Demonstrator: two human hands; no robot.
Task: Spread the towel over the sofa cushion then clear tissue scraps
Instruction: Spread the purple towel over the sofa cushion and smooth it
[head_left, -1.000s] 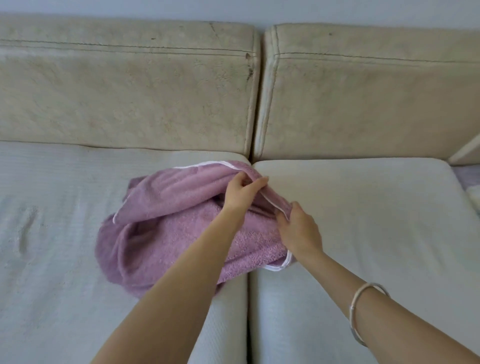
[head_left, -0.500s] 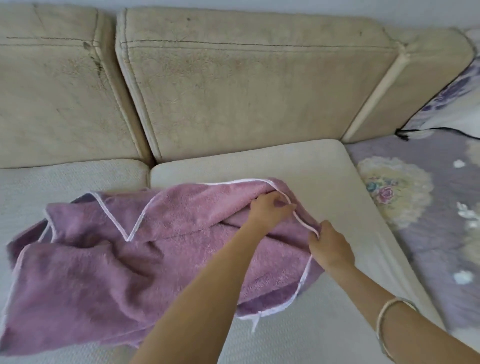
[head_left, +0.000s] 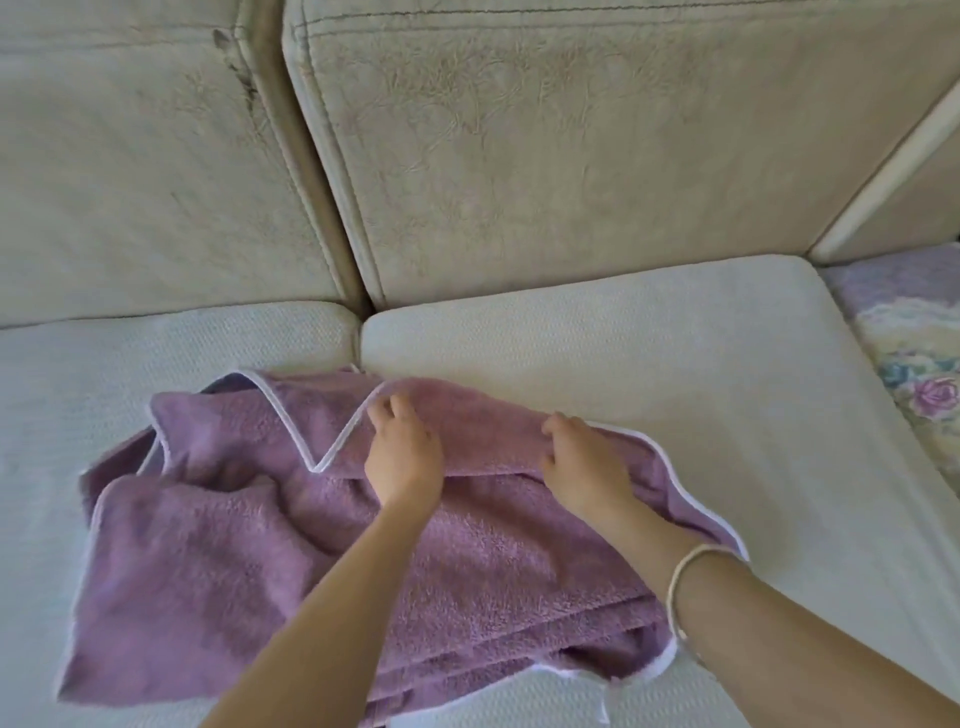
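Observation:
A purple towel (head_left: 218, 561) with white piping lies bunched and folded across the seam between two cream seat cushions. My left hand (head_left: 402, 457) grips the towel's far folded edge near its middle. My right hand (head_left: 582, 462), with a bangle on the wrist, grips the same edge a little to the right. The right seat cushion (head_left: 649, 353) is mostly bare beyond the towel. No tissue scraps show in this view.
Worn cream back cushions (head_left: 545, 145) stand behind the seats. The left seat cushion (head_left: 104, 364) reaches off the left side. A purple floral quilt (head_left: 914, 364) covers the seat at the far right.
The view has swung left and closer. Both hands have shifted along the towel's far edge and now sit farther apart, and the towel lies flatter and more opened out.

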